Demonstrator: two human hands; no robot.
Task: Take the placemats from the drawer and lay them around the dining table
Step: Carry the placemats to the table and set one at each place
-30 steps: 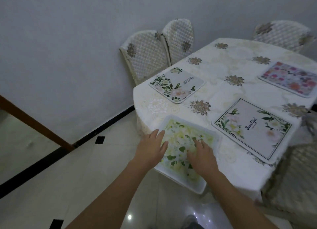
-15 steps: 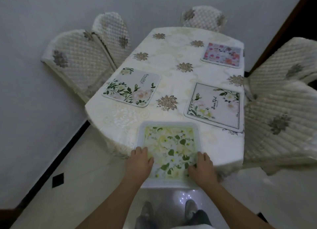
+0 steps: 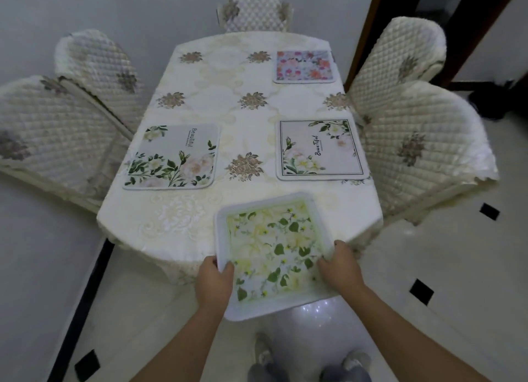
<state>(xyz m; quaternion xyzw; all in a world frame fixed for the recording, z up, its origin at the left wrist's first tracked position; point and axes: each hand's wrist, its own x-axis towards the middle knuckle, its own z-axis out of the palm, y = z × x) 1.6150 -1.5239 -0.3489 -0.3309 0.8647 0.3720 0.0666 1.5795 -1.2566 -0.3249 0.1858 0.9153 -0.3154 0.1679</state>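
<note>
1. Both hands grip the green-and-yellow placemat (image 3: 273,253) at its near corners: the left hand (image 3: 215,278) has its thumb curled over the near-left edge, and the right hand (image 3: 340,267) pinches the near-right edge with its fingers folded over the mat.
2. That placemat lies at the near end of the dining table (image 3: 245,116), its far part on the tablecloth and its near part sticking out past the table's edge over the floor.
3. On the left side of the table lies a grey placemat (image 3: 174,156) with green leaves and the word "Beautiful", just beside two quilted chairs (image 3: 71,118) that lean against each other.
4. At the far end stands another quilted chair (image 3: 254,13), pushed up to the table.
5. To the right of centre lies a framed floral placemat (image 3: 321,150), and beyond it, at the far-right corner, a pink-flowered placemat (image 3: 304,66).
6. Along the right side stand two more quilted chairs (image 3: 411,130), close to the table's edge.
7. Below, between the forearms, a pair of shoes (image 3: 308,364) shows on the glossy floor.
</note>
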